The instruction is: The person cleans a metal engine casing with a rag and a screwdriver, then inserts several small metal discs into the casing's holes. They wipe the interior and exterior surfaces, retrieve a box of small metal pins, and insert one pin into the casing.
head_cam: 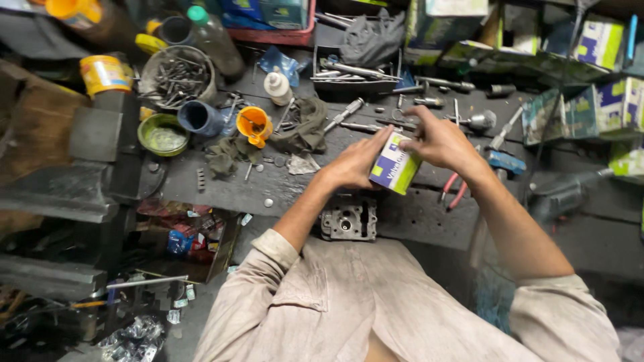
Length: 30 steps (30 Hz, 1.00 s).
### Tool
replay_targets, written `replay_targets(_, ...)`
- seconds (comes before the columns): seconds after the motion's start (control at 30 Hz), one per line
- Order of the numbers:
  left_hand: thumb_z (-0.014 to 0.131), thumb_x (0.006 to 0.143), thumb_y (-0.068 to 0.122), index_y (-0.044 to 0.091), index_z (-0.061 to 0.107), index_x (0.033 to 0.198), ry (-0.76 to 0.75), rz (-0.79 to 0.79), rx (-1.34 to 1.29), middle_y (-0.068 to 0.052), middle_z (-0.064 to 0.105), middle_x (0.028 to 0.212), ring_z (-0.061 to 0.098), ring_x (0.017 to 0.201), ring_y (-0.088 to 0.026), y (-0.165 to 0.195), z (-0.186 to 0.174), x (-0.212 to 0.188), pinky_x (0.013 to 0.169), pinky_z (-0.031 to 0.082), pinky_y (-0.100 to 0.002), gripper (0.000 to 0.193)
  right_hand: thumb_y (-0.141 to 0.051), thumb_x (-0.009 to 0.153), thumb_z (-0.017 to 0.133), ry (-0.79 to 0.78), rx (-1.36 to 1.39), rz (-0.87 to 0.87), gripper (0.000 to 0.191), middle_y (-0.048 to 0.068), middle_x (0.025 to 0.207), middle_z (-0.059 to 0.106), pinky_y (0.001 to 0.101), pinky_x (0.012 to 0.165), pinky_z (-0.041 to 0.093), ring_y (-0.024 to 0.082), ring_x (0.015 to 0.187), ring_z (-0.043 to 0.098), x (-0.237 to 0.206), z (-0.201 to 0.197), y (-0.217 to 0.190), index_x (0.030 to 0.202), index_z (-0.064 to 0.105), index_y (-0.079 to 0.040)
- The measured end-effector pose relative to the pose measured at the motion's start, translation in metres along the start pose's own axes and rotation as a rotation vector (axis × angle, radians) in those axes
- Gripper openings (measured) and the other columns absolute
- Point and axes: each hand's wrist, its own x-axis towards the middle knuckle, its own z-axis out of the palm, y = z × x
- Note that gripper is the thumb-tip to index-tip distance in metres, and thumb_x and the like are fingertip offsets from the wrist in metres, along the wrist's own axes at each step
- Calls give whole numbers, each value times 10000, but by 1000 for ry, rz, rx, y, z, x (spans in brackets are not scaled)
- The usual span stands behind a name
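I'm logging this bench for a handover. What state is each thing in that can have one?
small carton: held by both hands over the bench, tilted, top end covered by fingers.
left hand: gripping the carton's side.
right hand: fingers at the carton's top end.
metal engine part: lying on the bench edge, untouched.
orange funnel: tipped on a rag.
white bottle: upright, capped.
bucket of bolts: open, nearly full.

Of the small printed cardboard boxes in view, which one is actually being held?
The white, purple and green box over the bench's near edge, gripped between both hands; the similar boxes are stacked at the right, untouched.
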Motion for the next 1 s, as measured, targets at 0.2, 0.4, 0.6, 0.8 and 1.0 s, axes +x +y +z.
replay_targets(0.2, 932, 587, 303, 39, 89, 1616, 38, 8, 75, -258, 318, 1624, 428, 1408, -452, 17, -5, -4, 1159, 360, -510, 1357, -409, 864, 773, -44, -291, 13, 612, 279, 1009, 716, 565, 807, 521, 486, 980, 677, 27, 7, -3, 1295, 496, -75)
replay_targets(0.4, 908, 520, 220, 32, 25, 1618, 132, 3, 6, -265, 273, 1638, 380, 1430, -462, 35, 0, -6, 1188, 340, -486, 1422, -390, 949, 643, 46, -287, -13, 529, 275, 990, 745, 562, 855, 531, 486, 959, 702, 24, 0, -17, 1388, 489, -137)
replay_targets(0.6, 855, 639, 98, 26, 151, 1642, 382, 0, 8, -261, 266, 1676, 310, 1550, -457, 41, 40, -13, 1265, 303, -437, 1228, -487, 770, 772, -28, -256, -129, 704, 169, 998, 759, 483, 834, 570, 392, 961, 727, 14, -24, 5, 1370, 533, -206)
replay_targets(0.8, 896, 712, 198, 14, 252, 1648, 300, -114, -200, -230, 427, 1562, 420, 1510, -401, 27, 43, -11, 1257, 362, -448, 1151, -455, 823, 781, 174, -15, 118, 625, 168, 870, 740, 468, 758, 569, 364, 826, 737, -6, -7, 32, 1305, 546, -134)
replay_targets(1.0, 975, 562, 225, 36, 145, 1584, 440, -188, -130, -188, 489, 1439, 480, 1342, -401, 31, 74, 13, 1167, 396, -472, 1331, -317, 848, 784, 219, 176, 141, 537, 141, 811, 702, 455, 673, 532, 332, 744, 708, -10, 9, 49, 1289, 545, -125)
